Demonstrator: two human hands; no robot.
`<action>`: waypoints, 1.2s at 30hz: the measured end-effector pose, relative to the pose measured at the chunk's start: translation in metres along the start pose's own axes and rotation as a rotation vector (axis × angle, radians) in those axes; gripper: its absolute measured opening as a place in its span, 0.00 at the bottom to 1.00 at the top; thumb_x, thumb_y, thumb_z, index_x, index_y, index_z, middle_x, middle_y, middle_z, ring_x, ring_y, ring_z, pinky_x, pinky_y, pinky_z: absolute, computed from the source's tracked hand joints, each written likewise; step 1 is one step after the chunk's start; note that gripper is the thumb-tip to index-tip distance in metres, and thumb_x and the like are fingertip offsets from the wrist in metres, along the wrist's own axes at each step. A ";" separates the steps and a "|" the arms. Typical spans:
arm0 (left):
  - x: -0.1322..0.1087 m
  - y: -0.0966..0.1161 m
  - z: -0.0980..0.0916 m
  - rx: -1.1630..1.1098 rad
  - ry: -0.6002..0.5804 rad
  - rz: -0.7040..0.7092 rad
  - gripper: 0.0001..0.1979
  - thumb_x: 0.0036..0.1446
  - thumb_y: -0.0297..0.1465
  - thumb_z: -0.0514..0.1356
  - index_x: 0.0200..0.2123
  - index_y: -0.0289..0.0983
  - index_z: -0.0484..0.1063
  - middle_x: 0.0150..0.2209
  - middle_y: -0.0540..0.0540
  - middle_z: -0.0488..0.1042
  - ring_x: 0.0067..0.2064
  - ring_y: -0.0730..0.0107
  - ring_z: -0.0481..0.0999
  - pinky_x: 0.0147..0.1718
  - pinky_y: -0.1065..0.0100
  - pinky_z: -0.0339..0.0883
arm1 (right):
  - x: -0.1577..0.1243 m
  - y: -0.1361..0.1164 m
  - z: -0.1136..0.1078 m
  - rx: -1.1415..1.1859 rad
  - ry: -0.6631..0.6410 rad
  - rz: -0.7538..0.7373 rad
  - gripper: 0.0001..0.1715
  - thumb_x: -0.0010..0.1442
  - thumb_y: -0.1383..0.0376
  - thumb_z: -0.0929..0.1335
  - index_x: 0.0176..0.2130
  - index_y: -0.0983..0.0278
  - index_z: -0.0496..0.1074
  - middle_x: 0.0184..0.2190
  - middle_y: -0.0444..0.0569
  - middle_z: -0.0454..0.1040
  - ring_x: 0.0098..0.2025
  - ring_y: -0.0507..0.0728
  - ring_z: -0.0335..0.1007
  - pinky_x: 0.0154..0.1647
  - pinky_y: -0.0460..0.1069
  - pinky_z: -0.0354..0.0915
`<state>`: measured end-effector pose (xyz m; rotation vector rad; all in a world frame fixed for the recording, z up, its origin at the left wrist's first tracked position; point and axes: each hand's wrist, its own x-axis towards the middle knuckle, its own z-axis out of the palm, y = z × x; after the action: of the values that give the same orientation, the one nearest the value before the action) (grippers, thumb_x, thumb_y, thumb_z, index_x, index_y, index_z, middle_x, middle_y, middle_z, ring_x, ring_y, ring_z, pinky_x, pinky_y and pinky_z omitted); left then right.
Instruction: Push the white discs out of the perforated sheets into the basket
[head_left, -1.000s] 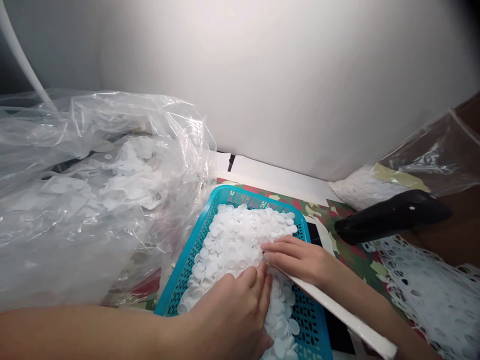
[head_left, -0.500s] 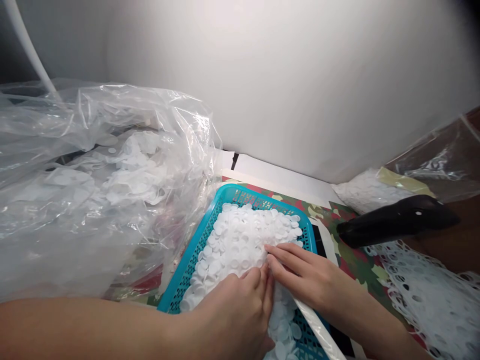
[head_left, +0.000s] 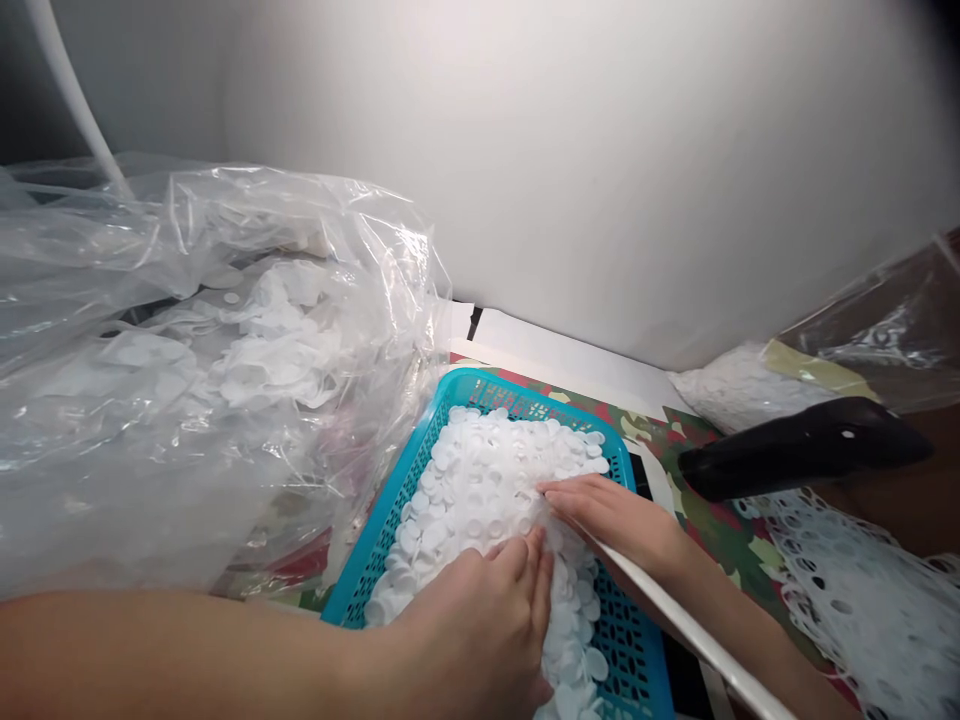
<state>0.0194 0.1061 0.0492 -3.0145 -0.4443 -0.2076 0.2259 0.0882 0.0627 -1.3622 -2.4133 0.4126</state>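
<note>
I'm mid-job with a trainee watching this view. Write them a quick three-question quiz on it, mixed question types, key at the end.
1. Multiple choice: what colour is the perforated plastic basket that holds the white discs?
A) red
B) teal
C) yellow
2. True or false: the left hand and the right hand both reach over the basket.
3. Fill in the blank: seen from the wearer's side, the clear plastic bag lies to the ____ of the basket.

Key: 1. B; 2. true; 3. left.

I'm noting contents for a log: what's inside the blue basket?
White discs fill much of the blue basket. The left hand and right hand hide some from view; the basket's floor beneath the heap cannot be seen.
</note>
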 end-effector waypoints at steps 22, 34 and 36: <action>-0.001 -0.001 -0.004 -0.058 -0.031 -0.024 0.32 0.59 0.46 0.55 0.57 0.26 0.65 0.54 0.35 0.70 0.38 0.64 0.71 0.22 0.65 0.53 | 0.003 0.005 -0.017 0.031 -0.101 -0.109 0.11 0.66 0.68 0.61 0.46 0.62 0.71 0.46 0.50 0.75 0.50 0.54 0.70 0.50 0.48 0.68; -0.001 -0.002 -0.006 -0.041 -0.014 0.000 0.33 0.58 0.46 0.56 0.57 0.25 0.65 0.55 0.33 0.70 0.39 0.63 0.72 0.24 0.65 0.54 | 0.009 -0.007 -0.013 0.112 -0.047 0.045 0.10 0.65 0.69 0.62 0.40 0.64 0.73 0.43 0.53 0.75 0.47 0.54 0.72 0.47 0.49 0.70; -0.001 -0.002 -0.006 -0.039 -0.023 -0.002 0.34 0.58 0.47 0.56 0.57 0.25 0.64 0.55 0.33 0.69 0.39 0.63 0.72 0.23 0.65 0.54 | 0.010 -0.006 -0.015 0.133 -0.045 0.060 0.10 0.65 0.68 0.62 0.40 0.64 0.73 0.42 0.52 0.76 0.46 0.54 0.72 0.47 0.50 0.70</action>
<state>0.0172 0.1069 0.0555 -3.0575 -0.4505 -0.1847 0.2224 0.0950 0.0802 -1.3828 -2.3392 0.6146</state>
